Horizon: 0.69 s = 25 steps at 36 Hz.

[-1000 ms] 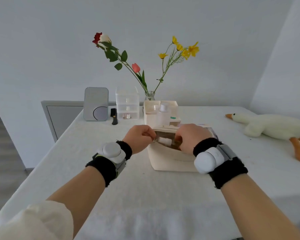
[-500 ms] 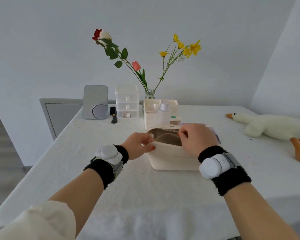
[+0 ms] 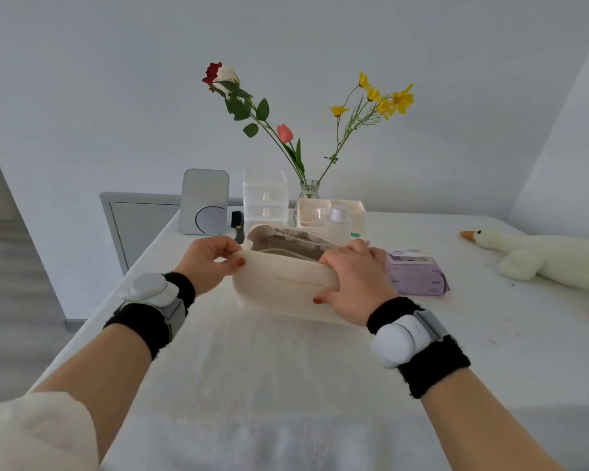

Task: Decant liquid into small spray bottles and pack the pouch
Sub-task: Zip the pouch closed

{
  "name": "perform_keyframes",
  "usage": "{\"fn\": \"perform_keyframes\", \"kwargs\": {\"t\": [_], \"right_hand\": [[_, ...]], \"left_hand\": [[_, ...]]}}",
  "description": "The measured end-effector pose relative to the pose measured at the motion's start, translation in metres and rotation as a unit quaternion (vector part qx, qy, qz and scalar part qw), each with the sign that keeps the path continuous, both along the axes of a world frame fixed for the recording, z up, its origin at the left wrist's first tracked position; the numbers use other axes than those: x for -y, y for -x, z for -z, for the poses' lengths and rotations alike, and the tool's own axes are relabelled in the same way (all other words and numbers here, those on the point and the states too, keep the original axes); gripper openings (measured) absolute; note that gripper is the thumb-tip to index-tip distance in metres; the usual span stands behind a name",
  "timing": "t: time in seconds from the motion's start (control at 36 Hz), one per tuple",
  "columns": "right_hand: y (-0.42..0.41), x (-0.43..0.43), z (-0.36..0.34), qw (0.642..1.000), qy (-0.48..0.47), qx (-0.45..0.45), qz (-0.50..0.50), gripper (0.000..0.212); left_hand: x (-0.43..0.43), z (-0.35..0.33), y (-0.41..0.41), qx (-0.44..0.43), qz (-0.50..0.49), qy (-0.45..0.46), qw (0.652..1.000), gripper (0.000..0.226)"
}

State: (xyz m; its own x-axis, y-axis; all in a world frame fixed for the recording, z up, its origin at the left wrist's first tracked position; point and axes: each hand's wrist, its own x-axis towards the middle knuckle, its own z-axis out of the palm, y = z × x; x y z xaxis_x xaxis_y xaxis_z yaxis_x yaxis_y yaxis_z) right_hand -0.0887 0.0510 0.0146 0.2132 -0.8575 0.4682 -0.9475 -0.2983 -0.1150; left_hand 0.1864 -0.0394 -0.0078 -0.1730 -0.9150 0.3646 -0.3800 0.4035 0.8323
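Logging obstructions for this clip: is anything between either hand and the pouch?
Nothing visible. The left hand pinches the pouch at its left end; the right hand grips its right end.

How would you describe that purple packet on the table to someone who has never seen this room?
Find the white table; near its middle the left hand and right hand hold a cream pouch. Beside the pouch, just past the right hand, lies a soft flat packet. It is the only lilac thing among white and cream neighbours, with a pale label on top.
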Motion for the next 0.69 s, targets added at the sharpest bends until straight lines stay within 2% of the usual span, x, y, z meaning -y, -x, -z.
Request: {"fn": "perform_keyframes", "kwargs": {"t": [0.11,0.19,0.25,0.33,0.39,0.47,0.61,0.69], "right_hand": [[-0.029,0.014,0.007,0.999,0.01,0.0,-0.049,0.044],[-0.035,0.021,0.019,0.998,0.03,0.019,-0.052,0.055],[-0.032,0.023,0.025,0.992,0.047,0.101,-0.051,0.061],[-0.026,0.02,0.03,0.956,0.08,0.278,-0.057,0.056],[-0.021,0.018,0.033,0.933,0.093,0.346,-0.017,0.044],[-0.009,0.02,0.04,0.924,0.038,0.372,0.081,0.032],[0.001,0.02,0.05,0.897,-0.154,0.391,0.139,0.024],[0.005,0.016,0.056,0.903,-0.171,0.36,0.159,0.03]], "left_hand": [[-0.005,0.009,-0.036,-0.026,-0.04,-0.043,0.998,0.018],[-0.011,0.022,-0.053,-0.012,-0.054,-0.068,0.996,0.018],[-0.014,0.03,-0.06,-0.016,-0.055,-0.093,0.994,0.017],[-0.018,0.032,-0.06,-0.034,-0.036,-0.114,0.992,0.015],[-0.022,0.026,-0.053,-0.043,-0.027,-0.091,0.995,0.039],[-0.024,0.017,-0.038,0.004,-0.033,-0.015,0.999,0.069],[-0.026,0.004,-0.005,0.112,0.016,0.104,0.988,0.084],[-0.026,-0.005,0.018,0.192,0.019,0.181,0.964,0.089]]}}
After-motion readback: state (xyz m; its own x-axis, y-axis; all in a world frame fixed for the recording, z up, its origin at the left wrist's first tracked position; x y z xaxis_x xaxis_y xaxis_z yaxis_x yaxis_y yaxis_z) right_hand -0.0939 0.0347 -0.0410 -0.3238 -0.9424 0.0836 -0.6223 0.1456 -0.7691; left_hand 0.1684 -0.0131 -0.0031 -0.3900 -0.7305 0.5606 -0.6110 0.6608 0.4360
